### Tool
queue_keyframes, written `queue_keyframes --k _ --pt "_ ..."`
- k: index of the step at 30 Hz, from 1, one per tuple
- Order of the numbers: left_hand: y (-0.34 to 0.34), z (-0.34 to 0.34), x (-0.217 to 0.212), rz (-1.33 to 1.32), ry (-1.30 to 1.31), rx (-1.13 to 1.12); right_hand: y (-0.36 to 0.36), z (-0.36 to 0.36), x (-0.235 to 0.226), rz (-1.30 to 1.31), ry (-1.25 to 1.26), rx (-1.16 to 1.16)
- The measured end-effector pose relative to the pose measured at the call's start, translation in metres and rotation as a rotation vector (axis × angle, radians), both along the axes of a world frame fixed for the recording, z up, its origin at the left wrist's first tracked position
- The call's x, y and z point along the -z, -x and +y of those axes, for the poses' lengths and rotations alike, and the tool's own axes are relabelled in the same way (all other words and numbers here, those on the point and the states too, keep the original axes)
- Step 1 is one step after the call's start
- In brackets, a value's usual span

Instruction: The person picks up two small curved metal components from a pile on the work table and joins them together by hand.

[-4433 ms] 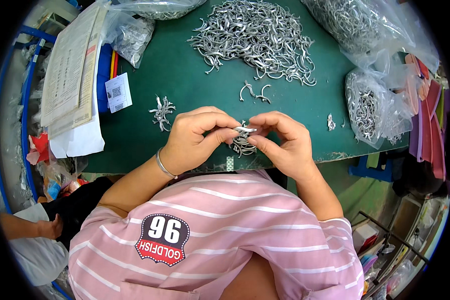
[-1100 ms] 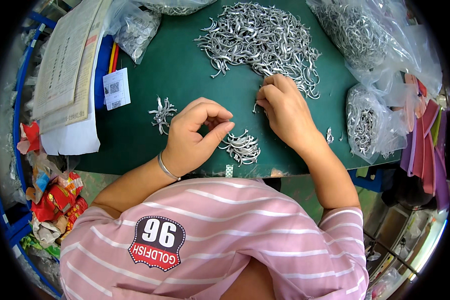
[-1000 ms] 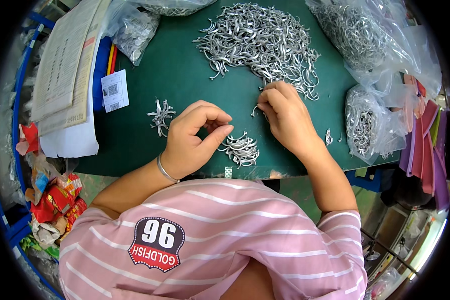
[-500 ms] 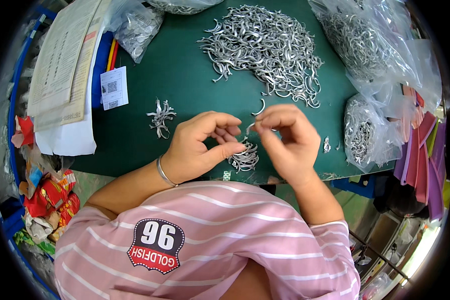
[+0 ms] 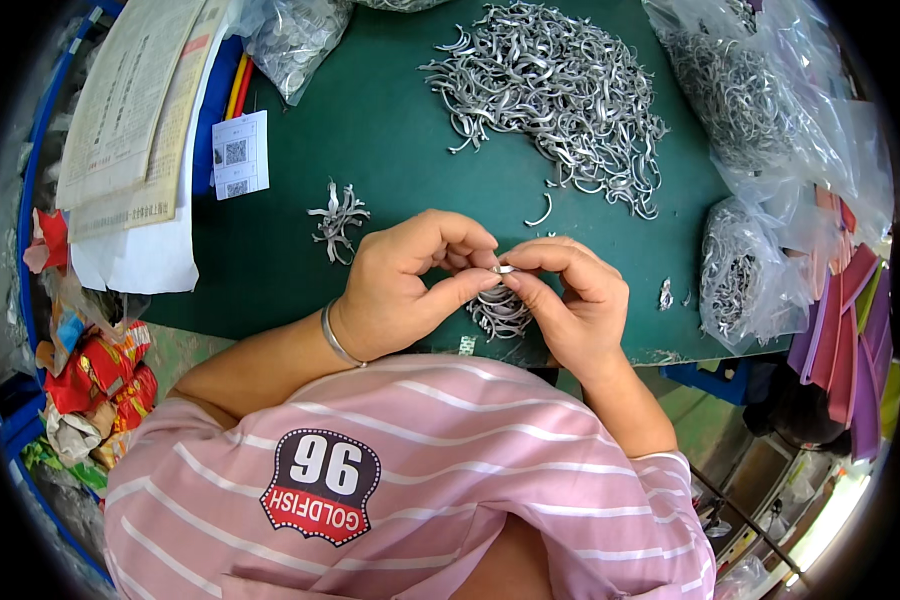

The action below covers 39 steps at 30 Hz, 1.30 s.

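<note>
A small curved silver metal piece [image 5: 506, 269] is pinched between the fingertips of both hands, which meet over the near part of the table. My left hand [image 5: 410, 270] is closed on its left end with thumb and index finger, the other fingers curled behind. From the right, my right hand [image 5: 573, 295] grips the same piece between thumb and index finger. Just below the fingertips lies a small heap of curved metal pieces [image 5: 500, 315], partly hidden by the hands. One loose curved piece [image 5: 540, 210] rests beyond my right hand.
A large pile of curved metal pieces [image 5: 560, 100] covers the far middle of the green table [image 5: 370, 130]. A smaller cluster [image 5: 338, 222] lies left. Clear plastic bags of pieces [image 5: 735, 275] stand right. Papers [image 5: 130, 130] and a printed label [image 5: 240, 155] are at the left.
My right hand has moved in toward the left, bringing its curved piece to my left fingertips. The whole view has shifted slightly.
</note>
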<state>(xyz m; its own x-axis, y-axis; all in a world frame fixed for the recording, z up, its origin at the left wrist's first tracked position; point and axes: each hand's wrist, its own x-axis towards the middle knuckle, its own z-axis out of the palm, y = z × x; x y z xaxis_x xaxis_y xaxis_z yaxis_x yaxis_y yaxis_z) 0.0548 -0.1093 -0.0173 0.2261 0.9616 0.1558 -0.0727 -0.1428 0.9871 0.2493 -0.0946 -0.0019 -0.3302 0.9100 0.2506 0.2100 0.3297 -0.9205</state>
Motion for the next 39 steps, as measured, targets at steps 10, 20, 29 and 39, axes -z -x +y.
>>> queue_keyframes --k 10,20,29,39 --pt "0.003 0.001 0.002 0.010 -0.054 0.080 0.002 0.000 0.001 -0.025 -0.199 0.013" --pt "0.002 -0.002 0.000 -0.008 -0.050 0.073 -0.002 -0.007 0.003 0.113 0.108 0.018" --pt "0.035 0.003 -0.034 0.500 -0.501 -0.107 -0.026 0.008 -0.012 -0.299 -0.374 0.163" --pt "0.090 -0.003 -0.023 0.788 -0.312 -0.279 -0.043 0.011 0.006 -0.550 -0.191 0.114"
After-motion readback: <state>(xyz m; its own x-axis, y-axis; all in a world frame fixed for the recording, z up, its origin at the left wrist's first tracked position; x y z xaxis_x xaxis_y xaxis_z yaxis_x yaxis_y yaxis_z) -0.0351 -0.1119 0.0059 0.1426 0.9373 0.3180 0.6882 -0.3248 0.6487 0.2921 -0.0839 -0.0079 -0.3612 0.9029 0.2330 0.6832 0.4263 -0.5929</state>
